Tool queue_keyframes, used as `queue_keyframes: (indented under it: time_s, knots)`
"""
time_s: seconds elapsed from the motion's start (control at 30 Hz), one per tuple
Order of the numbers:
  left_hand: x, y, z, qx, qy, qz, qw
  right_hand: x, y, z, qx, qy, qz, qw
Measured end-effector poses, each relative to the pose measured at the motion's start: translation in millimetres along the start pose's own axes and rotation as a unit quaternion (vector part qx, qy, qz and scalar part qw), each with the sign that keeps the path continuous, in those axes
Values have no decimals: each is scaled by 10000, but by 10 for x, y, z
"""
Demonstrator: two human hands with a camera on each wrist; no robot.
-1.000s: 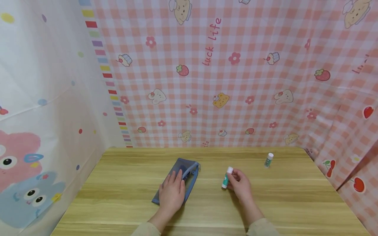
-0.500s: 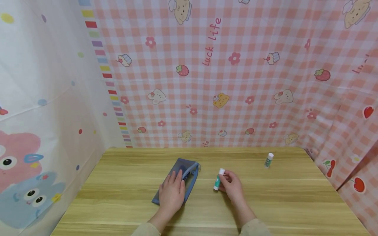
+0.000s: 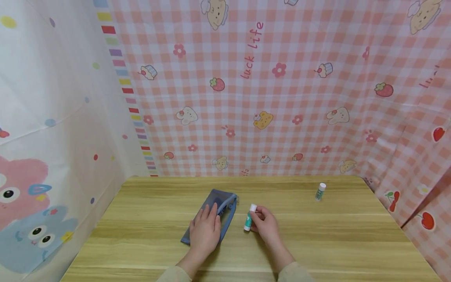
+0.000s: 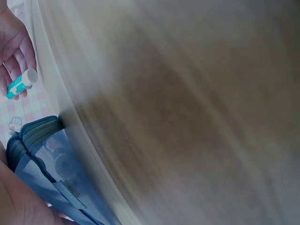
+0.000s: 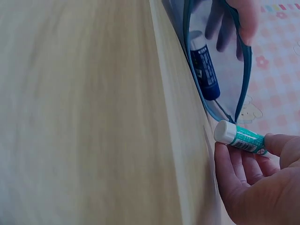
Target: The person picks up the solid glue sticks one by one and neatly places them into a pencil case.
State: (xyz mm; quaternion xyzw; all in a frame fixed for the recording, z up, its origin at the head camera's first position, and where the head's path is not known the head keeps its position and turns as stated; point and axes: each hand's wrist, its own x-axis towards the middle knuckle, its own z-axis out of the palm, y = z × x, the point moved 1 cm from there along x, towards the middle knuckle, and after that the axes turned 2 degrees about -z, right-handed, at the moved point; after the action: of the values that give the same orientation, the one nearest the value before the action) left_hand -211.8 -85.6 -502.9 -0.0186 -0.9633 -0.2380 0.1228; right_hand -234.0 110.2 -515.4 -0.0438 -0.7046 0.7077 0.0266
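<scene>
My right hand (image 3: 267, 226) pinches a glue stick (image 3: 248, 221) with a green label and white ends, slightly tilted, just right of a blue mesh pencil case (image 3: 217, 197). The case lies with its zipped mouth gaping towards that hand. Over its top lies my left hand (image 3: 205, 232); in the right wrist view its thumb is at the upper rim and its fingers show behind the mesh, gripping that side. Inside the case, a dark blue glue stick (image 5: 205, 70) with a white cap shows. The white end of the held glue stick (image 5: 243, 139) is close to the zip end.
Another green-and-white glue stick (image 3: 320, 192) stands at the back right of the wooden table (image 3: 148, 211). A pink checked cloth (image 3: 225, 102) hangs behind the table, and a white printed cloth (image 3: 63, 102) hangs on the left.
My right hand has moved left with the glue stick, from the middle right of the table to beside the pencil case's mouth. My left hand and the case have stayed put.
</scene>
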Motion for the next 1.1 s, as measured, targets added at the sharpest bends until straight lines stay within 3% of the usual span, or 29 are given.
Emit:
queue_keyframes:
  time_s: [1.1]
  knots:
    - [3, -9, -3, 54, 50, 25, 10000, -93, 5, 461, -117, -461, 212, 9986]
